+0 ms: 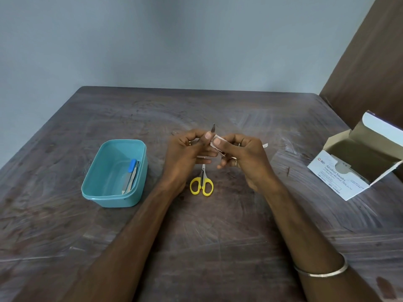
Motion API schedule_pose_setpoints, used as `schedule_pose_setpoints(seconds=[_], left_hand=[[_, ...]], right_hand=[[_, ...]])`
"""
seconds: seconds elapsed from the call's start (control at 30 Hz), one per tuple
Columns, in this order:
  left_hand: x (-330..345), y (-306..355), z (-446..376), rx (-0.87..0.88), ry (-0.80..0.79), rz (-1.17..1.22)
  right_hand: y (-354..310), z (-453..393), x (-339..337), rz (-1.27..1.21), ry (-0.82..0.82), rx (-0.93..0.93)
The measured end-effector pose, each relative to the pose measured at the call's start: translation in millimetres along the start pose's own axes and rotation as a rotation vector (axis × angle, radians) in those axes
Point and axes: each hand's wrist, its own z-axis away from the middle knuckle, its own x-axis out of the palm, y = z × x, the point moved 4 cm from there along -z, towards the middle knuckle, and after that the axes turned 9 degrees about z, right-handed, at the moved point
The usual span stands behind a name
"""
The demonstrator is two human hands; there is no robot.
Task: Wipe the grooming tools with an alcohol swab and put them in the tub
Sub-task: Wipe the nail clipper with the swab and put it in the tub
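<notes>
Above the middle of the dark wooden table (218, 225), the left hand (185, 153) pinches a slim metal grooming tool (213, 128) between thumb and fingers, its pointed tip sticking up past the thumb. The right hand (242, 158) pinches a white alcohol swab (216, 140) just beside that thumb — touching the tool, as far as can be told. Below the hands lie yellow-handled scissors (201, 182). To the left stands the teal tub (96, 188), with two tools — one blue-capped (132, 165) — inside. The open swab box (357, 168) sits at right.
</notes>
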Motion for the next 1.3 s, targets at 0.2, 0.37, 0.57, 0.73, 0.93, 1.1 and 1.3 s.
schedule_pose_setpoints(seconds=[0.2, 0.37, 0.57, 0.73, 0.93, 1.1, 1.3], left_hand=[[-5, 0, -3, 0.088, 0.047, -0.139], [-7, 2, -4, 0.149, 0.11, -0.146], [-11, 3, -5, 0.227, 0.186, -0.217], [-9, 6, -5, 0.333, 0.235, -0.402], [-4, 5, -3, 0.372, 0.201, -0.387], [0, 5, -1, 0.408, 0.174, -0.402], [0, 7, -1, 0.404, 0.119, -0.378]], right_hand=[[5, 0, 5, -0.067, -0.068, 0.088], [6, 0, 7, -0.162, -0.164, 0.143], [3, 2, 7, -0.183, -0.196, 0.122], [2, 2, 6, -0.169, -0.185, 0.117], [5, 2, 10, -0.2, -0.167, 0.174], [4, 5, 15, -0.224, -0.254, 0.219], [1, 6, 13, -0.237, -0.185, 0.22]])
